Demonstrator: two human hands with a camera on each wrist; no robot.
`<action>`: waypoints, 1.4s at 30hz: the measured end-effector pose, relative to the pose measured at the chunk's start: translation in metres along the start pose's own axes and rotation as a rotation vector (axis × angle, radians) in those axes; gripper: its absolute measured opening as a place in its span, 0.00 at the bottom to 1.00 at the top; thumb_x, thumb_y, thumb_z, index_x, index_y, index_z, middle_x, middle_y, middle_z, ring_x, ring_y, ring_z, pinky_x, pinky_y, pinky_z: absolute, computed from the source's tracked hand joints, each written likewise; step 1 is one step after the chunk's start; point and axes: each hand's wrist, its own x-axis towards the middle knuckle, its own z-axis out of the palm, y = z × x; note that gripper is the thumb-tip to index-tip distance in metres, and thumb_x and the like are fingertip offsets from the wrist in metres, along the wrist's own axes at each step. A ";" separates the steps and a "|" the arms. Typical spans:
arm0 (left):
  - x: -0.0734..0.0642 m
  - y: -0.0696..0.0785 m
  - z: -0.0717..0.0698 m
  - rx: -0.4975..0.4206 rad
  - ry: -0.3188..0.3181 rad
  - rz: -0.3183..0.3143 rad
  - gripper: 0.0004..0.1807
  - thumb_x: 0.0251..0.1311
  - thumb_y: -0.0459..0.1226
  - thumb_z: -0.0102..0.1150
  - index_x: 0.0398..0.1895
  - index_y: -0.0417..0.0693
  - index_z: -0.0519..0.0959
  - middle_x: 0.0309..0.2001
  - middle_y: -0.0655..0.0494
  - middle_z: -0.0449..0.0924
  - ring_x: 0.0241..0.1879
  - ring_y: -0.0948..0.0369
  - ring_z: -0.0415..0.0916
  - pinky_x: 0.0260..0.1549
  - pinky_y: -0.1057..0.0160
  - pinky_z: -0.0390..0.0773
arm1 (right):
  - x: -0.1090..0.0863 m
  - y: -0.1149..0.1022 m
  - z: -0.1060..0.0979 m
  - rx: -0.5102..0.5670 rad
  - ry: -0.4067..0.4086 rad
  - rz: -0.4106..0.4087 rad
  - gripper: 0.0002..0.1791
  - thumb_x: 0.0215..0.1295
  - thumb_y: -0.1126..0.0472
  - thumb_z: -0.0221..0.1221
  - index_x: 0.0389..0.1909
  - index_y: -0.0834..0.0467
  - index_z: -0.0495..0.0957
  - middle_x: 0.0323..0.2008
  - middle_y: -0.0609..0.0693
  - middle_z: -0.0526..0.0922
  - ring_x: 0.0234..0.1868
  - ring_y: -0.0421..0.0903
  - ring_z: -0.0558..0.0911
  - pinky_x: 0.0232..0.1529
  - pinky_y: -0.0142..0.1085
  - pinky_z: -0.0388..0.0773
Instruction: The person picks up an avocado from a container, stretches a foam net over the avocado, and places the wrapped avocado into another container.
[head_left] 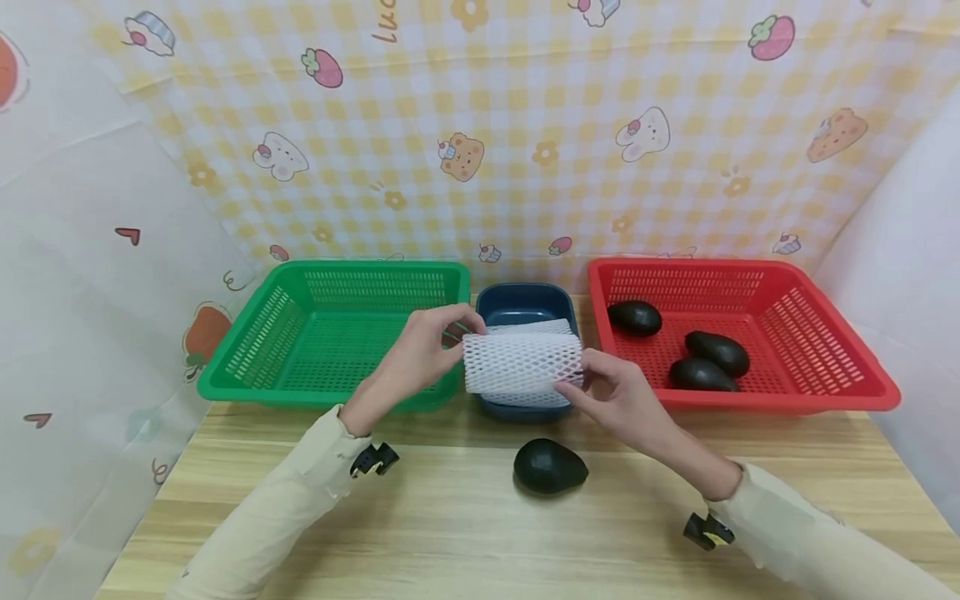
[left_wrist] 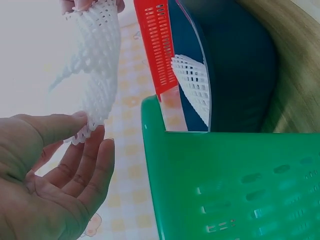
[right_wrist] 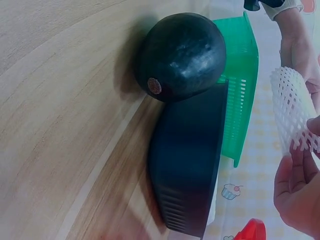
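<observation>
A white foam fruit net [head_left: 522, 364] is stretched sideways between both hands, above the dark blue bin [head_left: 525, 292]. My left hand [head_left: 429, 350] pinches its left end; thumb and fingers meet on the mesh edge in the left wrist view. At the opposite end my right hand [head_left: 618, 396] grips the net between thumb and fingers. More white netting [left_wrist: 192, 85] lies inside the bin. On the table just in front sits a dark avocado [head_left: 550, 467], which looms large beside the bin in the right wrist view.
To the left stands a green basket [head_left: 225, 358] with slotted walls. A red basket [head_left: 847, 350] on the right contains several dark avocados [head_left: 717, 353]. Behind them hangs a checked cloth [head_left: 525, 100] with cartoon prints. Everything rests on a wooden table [head_left: 420, 517].
</observation>
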 end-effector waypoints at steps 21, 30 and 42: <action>0.002 -0.005 -0.006 -0.014 0.151 0.063 0.12 0.63 0.22 0.60 0.41 0.45 0.83 0.40 0.56 0.83 0.36 0.62 0.80 0.36 0.61 0.82 | -0.005 -0.001 0.008 -0.006 -0.145 -0.050 0.14 0.59 0.75 0.70 0.39 0.55 0.81 0.34 0.45 0.81 0.36 0.42 0.78 0.36 0.36 0.79; 0.002 -0.009 -0.006 -0.008 0.176 0.084 0.10 0.63 0.23 0.63 0.40 0.46 0.84 0.39 0.57 0.83 0.35 0.63 0.79 0.35 0.62 0.82 | -0.012 -0.006 0.009 0.016 -0.211 -0.096 0.12 0.64 0.65 0.70 0.40 0.46 0.81 0.37 0.38 0.80 0.39 0.41 0.78 0.38 0.40 0.81; -0.003 -0.003 -0.004 -0.051 0.120 0.080 0.14 0.58 0.19 0.65 0.40 0.45 0.84 0.40 0.57 0.83 0.36 0.63 0.81 0.37 0.63 0.82 | -0.009 -0.005 0.000 0.000 -0.018 -0.030 0.23 0.54 0.75 0.73 0.49 0.57 0.79 0.43 0.47 0.81 0.40 0.46 0.79 0.41 0.32 0.79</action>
